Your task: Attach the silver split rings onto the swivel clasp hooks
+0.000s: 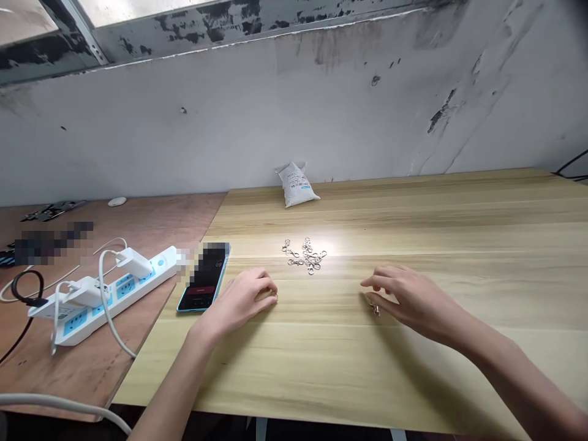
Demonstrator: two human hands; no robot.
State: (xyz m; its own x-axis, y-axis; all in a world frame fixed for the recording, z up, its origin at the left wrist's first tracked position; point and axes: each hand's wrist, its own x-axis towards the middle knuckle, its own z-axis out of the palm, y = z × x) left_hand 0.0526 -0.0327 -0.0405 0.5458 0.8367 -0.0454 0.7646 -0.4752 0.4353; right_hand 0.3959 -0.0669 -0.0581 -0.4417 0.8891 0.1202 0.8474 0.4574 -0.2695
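White plastic pouch (297, 185) of unseen contents, beyond looped silvery clasps (314, 258); with a ring (276, 296) pinched in fingertips of left hand (245, 293), another clasp (376, 310) at right hand (407, 294), finger grip unclear.

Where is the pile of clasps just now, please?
In the head view, the pile of clasps lies near the table's centre, beyond and between the hands, closer to the left hand, with the packet behind it.

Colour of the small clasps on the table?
Silver; the clasps show in the head view.
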